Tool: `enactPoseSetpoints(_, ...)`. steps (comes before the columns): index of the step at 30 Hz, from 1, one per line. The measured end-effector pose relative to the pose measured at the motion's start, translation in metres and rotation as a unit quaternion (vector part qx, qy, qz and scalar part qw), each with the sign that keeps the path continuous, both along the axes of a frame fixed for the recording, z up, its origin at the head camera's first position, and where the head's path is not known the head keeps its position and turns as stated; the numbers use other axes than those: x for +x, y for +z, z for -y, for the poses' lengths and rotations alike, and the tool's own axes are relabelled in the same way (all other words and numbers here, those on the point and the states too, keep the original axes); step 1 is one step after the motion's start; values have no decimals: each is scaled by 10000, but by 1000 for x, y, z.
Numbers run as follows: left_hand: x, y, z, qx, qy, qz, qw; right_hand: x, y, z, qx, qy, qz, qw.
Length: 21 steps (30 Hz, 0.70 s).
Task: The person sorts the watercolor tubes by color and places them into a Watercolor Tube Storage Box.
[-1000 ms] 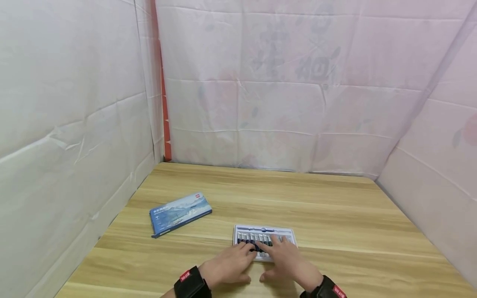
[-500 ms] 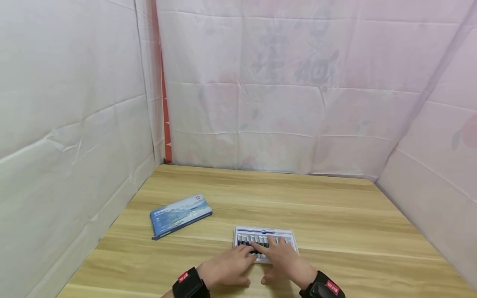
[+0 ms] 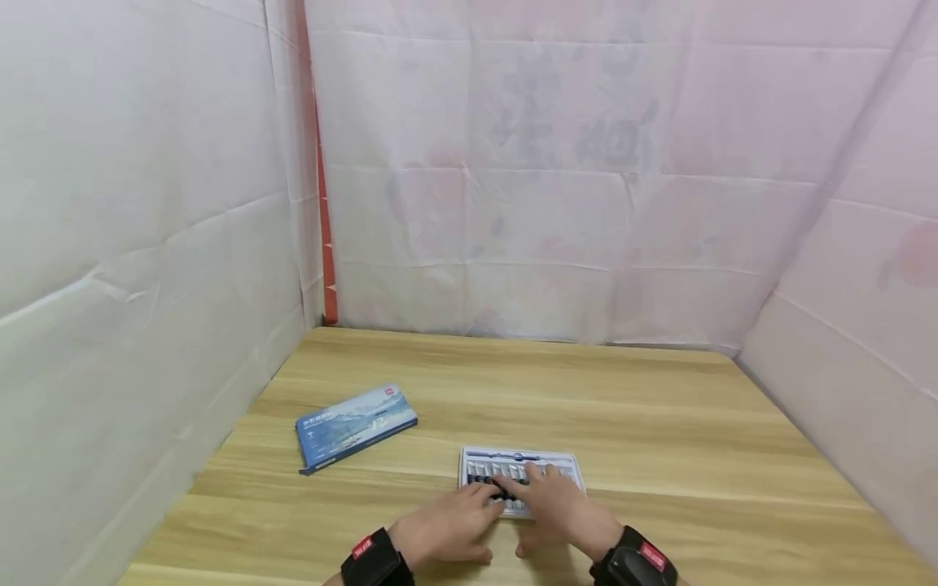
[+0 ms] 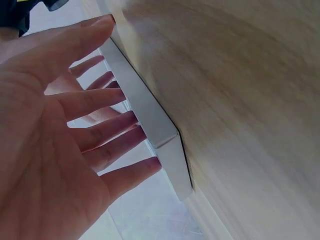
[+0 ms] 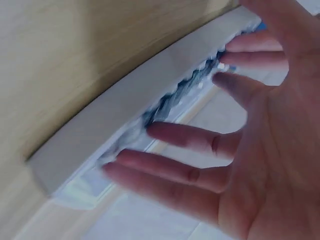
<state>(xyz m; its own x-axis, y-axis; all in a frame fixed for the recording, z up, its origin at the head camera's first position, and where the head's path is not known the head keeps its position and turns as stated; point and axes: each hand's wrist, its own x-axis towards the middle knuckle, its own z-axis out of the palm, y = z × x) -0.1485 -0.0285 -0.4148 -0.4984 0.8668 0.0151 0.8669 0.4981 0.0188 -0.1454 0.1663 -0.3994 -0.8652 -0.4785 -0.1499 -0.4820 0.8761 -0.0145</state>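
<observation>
Near the front of the wooden table lies a shallow white tray (image 3: 563,456) with several paint tubes (image 3: 478,470) with dark caps in a row and a thin brush (image 3: 484,454) along its far side. My left hand (image 3: 445,525) reaches over the tray's near left part, fingertips touching in the area of the caps. My right hand (image 3: 560,506) spreads over the right part, its fingers on the tubes. Both wrist views show mostly straight fingers; in the right one they cross the tray's side wall (image 5: 125,100) onto the tubes. The hands cover part of the row.
A flat blue box (image 3: 357,425) with a landscape picture lies on the table (image 3: 659,415) to the left, beyond the hands. White sheeting (image 3: 542,212) hangs as walls at the back and both sides. A black band (image 3: 377,560) is strapped round each wrist.
The right hand has slid slightly left over the tubes, its index finger closer to the left hand. The left hand is nearly still, and the tray and box stay in place.
</observation>
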Motion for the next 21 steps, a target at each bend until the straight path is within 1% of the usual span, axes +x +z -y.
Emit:
enactPoseSetpoints(2,1,-3,-3,-6,-26,38,10000,3,-2,-11,-455,-165,165,9987)
enactPoseSetpoints(4,1,-6,-5,-22,-52,117,9999,6,-5,-23,-886,-235,183,9956)
enactPoseSetpoints(5,1,-8,-5,-38,-44,159,9999,8,-7,-29,-1043,-209,121,9942)
enactPoseSetpoints(7,1,-11,-5,-82,-33,155,9998,11,-12,-39,-1253,-45,6,9921)
enactPoseSetpoints(8,0,-12,-5,-81,-3,227,9997,12,-15,-42,-1330,86,-31,9911)
enactPoseSetpoints(11,-2,-12,-5,-29,81,319,9995,13,-21,-47,-1540,453,-154,9869)
enactPoseSetpoints(13,-4,-11,-6,-12,112,301,9995,13,-21,-47,-1600,594,-148,9852)
enactPoseSetpoints(15,-5,-10,-7,-42,137,250,9996,12,-21,-45,-1547,653,-255,9855)
enactPoseSetpoints(19,-7,-9,-7,-144,182,100,9997,11,-21,-39,-1277,566,-224,9899)
enactPoseSetpoints(21,-8,-8,-7,-109,218,79,9997,11,-21,-36,-1157,518,-245,9916)
